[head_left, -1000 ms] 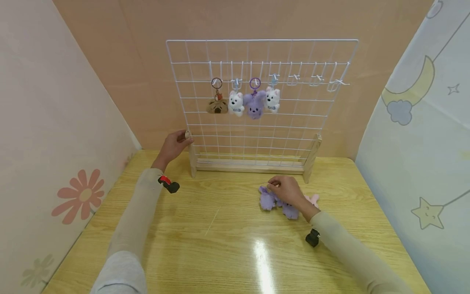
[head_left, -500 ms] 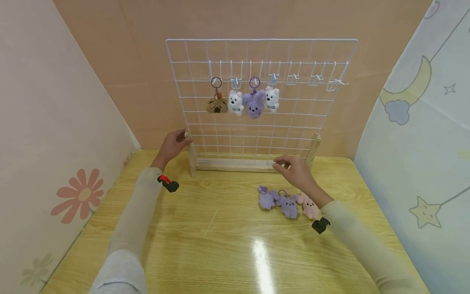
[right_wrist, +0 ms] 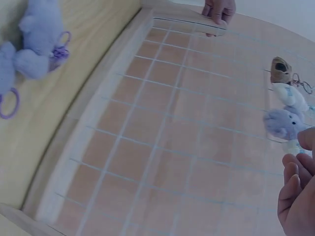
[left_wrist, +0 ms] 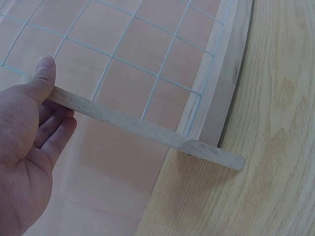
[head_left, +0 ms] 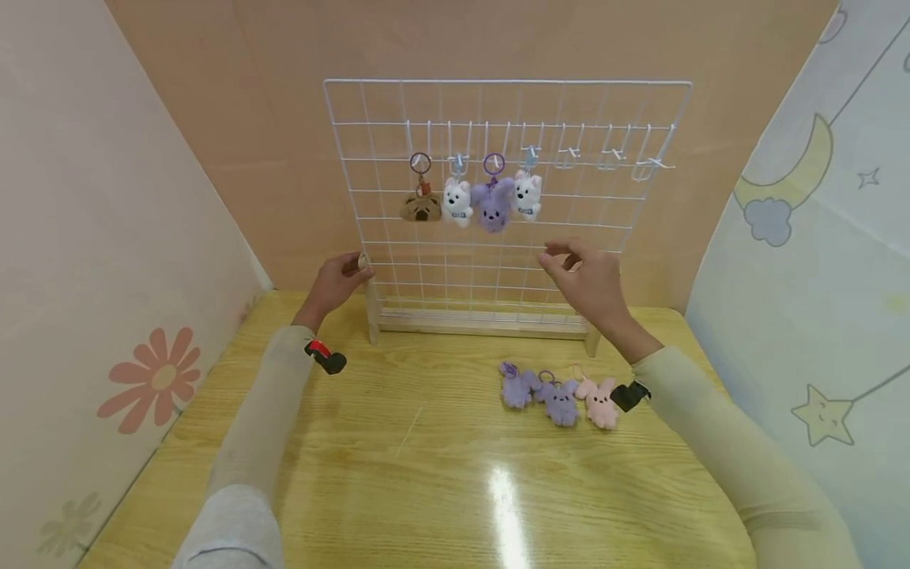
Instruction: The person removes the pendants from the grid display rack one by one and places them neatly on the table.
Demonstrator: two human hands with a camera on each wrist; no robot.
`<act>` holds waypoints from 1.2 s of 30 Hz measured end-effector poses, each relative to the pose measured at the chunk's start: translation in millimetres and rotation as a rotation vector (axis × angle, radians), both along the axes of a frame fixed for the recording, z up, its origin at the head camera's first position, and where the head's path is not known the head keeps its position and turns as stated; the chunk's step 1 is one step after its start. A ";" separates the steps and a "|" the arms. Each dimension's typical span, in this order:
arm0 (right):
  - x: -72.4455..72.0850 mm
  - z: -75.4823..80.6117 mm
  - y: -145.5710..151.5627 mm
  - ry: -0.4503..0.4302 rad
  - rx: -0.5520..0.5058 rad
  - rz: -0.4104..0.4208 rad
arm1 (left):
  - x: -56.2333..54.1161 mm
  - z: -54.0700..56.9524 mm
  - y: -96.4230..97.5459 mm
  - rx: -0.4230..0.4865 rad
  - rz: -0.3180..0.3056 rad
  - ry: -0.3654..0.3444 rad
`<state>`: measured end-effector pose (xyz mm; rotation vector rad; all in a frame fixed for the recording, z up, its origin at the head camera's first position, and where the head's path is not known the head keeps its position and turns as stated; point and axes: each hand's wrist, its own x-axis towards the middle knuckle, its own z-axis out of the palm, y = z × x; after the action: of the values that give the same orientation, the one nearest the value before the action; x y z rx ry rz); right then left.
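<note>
My left hand pinches the top of the wooden side post of a white wire grid rack, thumb on one side and fingers on the other. In front of the grid, toward its right side, my right hand is raised with loosely curled fingers; nothing shows between them. On the grid's hooks hang a brown plush keychain, a white plush dog, a purple plush keychain and another white dog.
On the table, before the rack's right half, lie a face-down purple plush, a face-up purple plush and a pink plush. Further right on the grid, several white hooks carry nothing.
My right hand has risen from the purple plush keychains to in front of the grid, uncovering the pink one. The plush toys stay on the table. My left hand has not moved.
</note>
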<state>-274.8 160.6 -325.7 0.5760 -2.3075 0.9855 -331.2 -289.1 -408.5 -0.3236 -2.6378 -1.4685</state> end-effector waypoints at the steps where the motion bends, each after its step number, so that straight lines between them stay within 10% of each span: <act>1: -1.0 4.5 -0.8 0.013 -0.013 -0.006 | 0.1 -0.1 0.0 0.003 0.000 0.001; 23: -21.2 66.9 -31.9 0.066 -0.184 -0.084 | 1.3 -1.1 -1.2 0.005 -0.005 -0.002; 36: -44.2 76.6 -49.4 0.092 -0.312 -0.112 | 0.9 0.8 0.6 -0.008 -0.012 0.015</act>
<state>-319.0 111.2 -249.1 0.3517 -2.0278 1.2065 -330.3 -288.5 -407.7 -0.3496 -2.6354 -1.4535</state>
